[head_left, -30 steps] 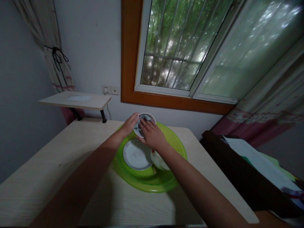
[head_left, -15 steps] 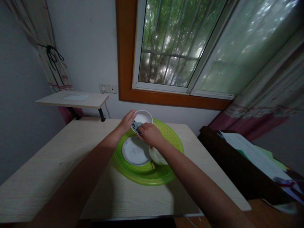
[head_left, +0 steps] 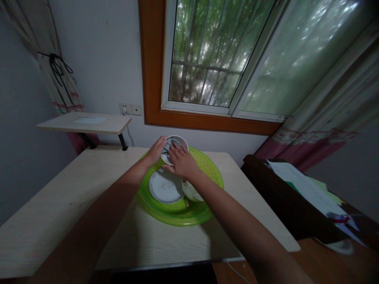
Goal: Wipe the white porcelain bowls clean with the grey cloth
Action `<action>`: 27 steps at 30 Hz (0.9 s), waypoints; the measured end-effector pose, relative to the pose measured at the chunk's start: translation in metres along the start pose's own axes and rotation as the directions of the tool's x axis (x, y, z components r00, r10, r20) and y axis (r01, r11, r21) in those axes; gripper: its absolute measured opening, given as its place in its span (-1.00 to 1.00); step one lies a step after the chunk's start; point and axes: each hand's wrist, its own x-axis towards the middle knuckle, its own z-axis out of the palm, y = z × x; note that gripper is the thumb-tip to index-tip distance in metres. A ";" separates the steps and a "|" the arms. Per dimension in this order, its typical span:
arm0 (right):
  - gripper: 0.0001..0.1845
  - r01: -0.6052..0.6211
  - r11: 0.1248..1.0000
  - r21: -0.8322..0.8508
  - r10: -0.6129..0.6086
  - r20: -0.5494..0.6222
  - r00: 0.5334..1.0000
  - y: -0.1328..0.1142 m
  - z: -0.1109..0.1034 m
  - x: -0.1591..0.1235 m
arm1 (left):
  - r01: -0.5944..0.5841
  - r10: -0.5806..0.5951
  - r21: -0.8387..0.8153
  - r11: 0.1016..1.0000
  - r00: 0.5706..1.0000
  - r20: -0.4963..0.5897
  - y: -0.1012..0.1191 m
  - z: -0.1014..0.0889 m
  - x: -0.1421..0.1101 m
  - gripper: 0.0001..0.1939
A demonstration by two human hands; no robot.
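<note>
My left hand (head_left: 156, 150) grips the left side of a white bowl (head_left: 184, 142), which is tilted with its mouth facing me above the back of a green tray (head_left: 180, 220). Inside the bowl lies a crumpled grey-green cloth (head_left: 168, 145). My right hand (head_left: 184, 161) rests on that cloth within the bowl, its fingers stretched out and the thumb apart near the lower rim. A white plate (head_left: 166, 187) lies in the tray just below the bowl. Beside it, partly hidden under my right wrist, is a pale bowl (head_left: 191, 192).
The tray sits on a light wooden table (head_left: 83, 205). A small raised shelf (head_left: 85, 123) with a paper on it stands at the back left. Wall and window (head_left: 207, 59) lie behind. A dark brown piece of furniture (head_left: 266, 189) with papers on top is at the right.
My right hand has gone from bunched fingers on the cloth to outstretched ones, deeper in the bowl. The cloth has spread upward inside it. The view has shifted slightly.
</note>
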 end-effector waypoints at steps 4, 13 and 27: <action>-0.16 -0.087 0.993 -0.082 0.085 -0.029 0.996 0.001 -0.007 0.000 | 0.010 -0.009 0.042 0.999 1.000 -0.023 0.005 -0.001 -0.001 -0.57; -0.53 -0.143 0.981 -0.132 0.154 0.077 0.985 -0.006 -0.024 0.003 | -0.008 0.032 0.183 0.983 0.991 -0.126 0.011 -0.008 -0.003 -0.59; -0.55 -0.034 0.996 0.081 0.027 0.079 0.997 0.014 -0.023 -0.004 | -0.003 0.044 0.228 0.974 0.984 -0.174 0.009 -0.013 -0.001 -0.58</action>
